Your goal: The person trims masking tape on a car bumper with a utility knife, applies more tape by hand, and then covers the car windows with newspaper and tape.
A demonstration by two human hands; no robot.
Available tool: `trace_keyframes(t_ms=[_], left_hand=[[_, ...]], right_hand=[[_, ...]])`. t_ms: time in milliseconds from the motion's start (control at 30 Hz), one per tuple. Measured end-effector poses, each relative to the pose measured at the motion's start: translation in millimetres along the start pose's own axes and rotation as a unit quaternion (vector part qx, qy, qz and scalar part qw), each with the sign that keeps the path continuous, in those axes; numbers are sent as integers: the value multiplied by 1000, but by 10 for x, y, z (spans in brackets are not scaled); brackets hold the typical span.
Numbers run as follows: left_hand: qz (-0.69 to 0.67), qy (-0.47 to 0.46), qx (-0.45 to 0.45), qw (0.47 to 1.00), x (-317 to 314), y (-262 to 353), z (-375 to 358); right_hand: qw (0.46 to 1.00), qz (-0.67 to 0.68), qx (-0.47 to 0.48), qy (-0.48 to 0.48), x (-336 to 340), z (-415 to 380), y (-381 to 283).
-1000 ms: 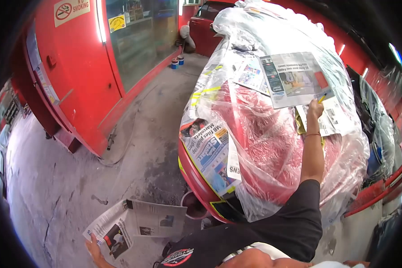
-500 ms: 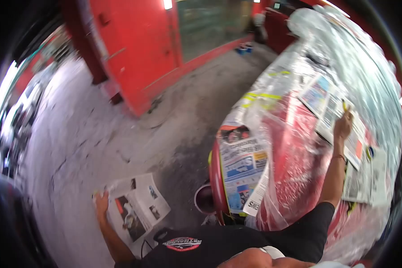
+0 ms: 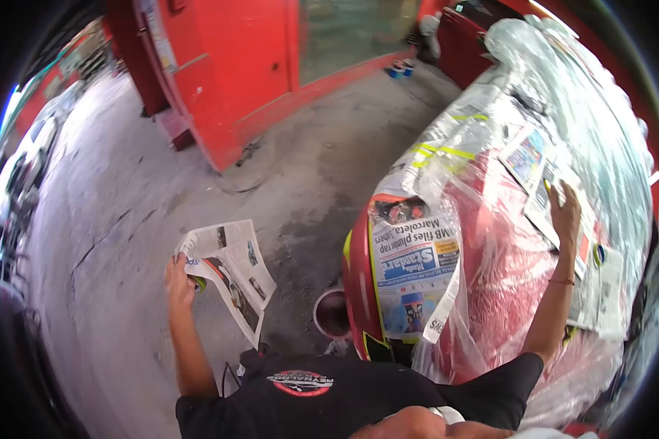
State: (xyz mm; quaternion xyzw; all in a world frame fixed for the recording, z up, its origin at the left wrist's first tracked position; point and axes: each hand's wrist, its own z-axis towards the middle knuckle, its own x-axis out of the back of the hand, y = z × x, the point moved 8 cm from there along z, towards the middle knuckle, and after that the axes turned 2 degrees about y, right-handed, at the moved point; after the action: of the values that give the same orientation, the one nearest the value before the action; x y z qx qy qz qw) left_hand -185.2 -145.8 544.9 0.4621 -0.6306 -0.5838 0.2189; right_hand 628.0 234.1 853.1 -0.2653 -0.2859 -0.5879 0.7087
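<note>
My left hand [image 3: 179, 284] is closed on the edge of a newspaper sheet [image 3: 238, 274], which hangs over the floor. A small yellow-green item, possibly a tape roll [image 3: 198, 282], shows beside those fingers. My right hand [image 3: 566, 214] rests with fingers apart on newspaper [image 3: 540, 212] lying over a plastic-covered red car [image 3: 483, 274]. Near its fingertips is a small yellow bit, perhaps tape [image 3: 548, 186]. A tape roll [image 3: 600, 254] lies on the sheets by my right forearm. Another newspaper page [image 3: 410, 274] covers the car's near left side, edged with yellow-green tape.
Clear plastic sheeting [image 3: 571, 88] drapes the car, with yellow-green tape strips [image 3: 447, 151] across it. A round dark-red container [image 3: 332, 313] stands on the concrete floor [image 3: 146, 219]. A red door [image 3: 234, 73] is ahead, with blue cans [image 3: 399, 69] farther back.
The newspaper in my left hand has risen and folded somewhat. My right hand has shifted slightly, its fingers now on the paper; the yellow strip seen at them earlier is now mostly out of sight.
</note>
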Motion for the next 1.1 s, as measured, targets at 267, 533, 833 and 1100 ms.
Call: trace_keyframes(t_ms=[267, 533, 833, 1100], left_hand=[[-136, -101, 124, 978, -840, -683, 1044], [-92, -266, 290, 915, -958, -1035, 754], [-90, -323, 326, 884, -587, -826, 628], [-29, -368, 333, 868, -274, -1018, 750]], right_hand=[[954, 258, -49, -144, 1140, -1807, -2868], [897, 269, -219, -275, -827, -4791, -4911], [896, 229, -210, -318, -616, -4856, -5836], [868, 275, -318, -264, -283, -4651, -5898]])
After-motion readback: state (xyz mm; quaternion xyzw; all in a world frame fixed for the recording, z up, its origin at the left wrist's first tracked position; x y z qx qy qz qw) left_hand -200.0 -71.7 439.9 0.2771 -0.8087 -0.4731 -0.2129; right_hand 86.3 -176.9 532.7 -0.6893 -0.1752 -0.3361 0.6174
